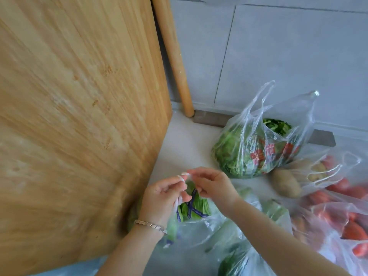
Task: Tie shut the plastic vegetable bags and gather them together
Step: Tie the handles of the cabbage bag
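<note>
A clear plastic bag of leafy greens (196, 212) with a blue ribbon lies in front of me on the counter. My left hand (163, 198) pinches one twisted white handle of it. My right hand (214, 186) pinches the other handle, and the two handle ends meet between my fingertips above the bag. Behind, an open bag of lettuce (254, 148) stands with its handles loose and upright. To the right lie a bag of potatoes (294, 178) and a bag of carrots (342, 220). Another bag of greens (239, 257) lies near the bottom edge.
A large wooden cutting board (79, 116) leans upright on the left, close to my left hand. A wooden rolling pin (173, 54) stands against the grey tiled wall (288, 56). The pale counter (185, 140) shows between the board and the lettuce bag.
</note>
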